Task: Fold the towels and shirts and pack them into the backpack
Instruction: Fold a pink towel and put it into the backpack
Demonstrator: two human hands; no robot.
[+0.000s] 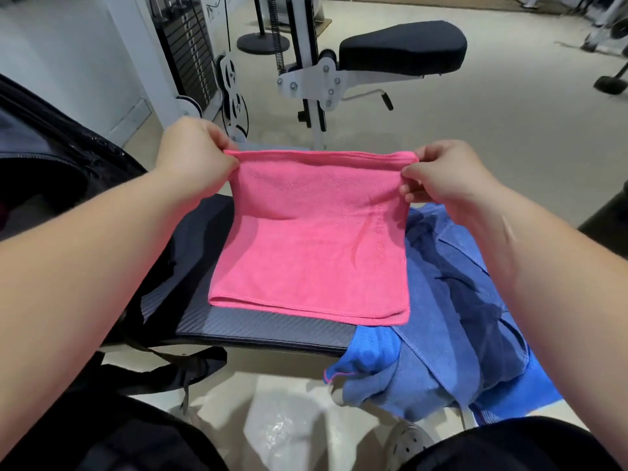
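The pink microfibre towel [309,239] looks light, limp and grippy; best held by its corners. The left hand [193,158] pinches the 10 o'clock corner, the right hand [441,175] the 2 o'clock corner, both closed on it; its doubled lower half rests on the padded bench [258,326], unfolded blue laundry [458,317] at 4 o'clock

Towel [312,239] lying on desk [258,326] with far edge lifted, clothes heap [469,321] just right of it spilling over desk edge, backpack [51,171] at left, gym seat [402,49] behind
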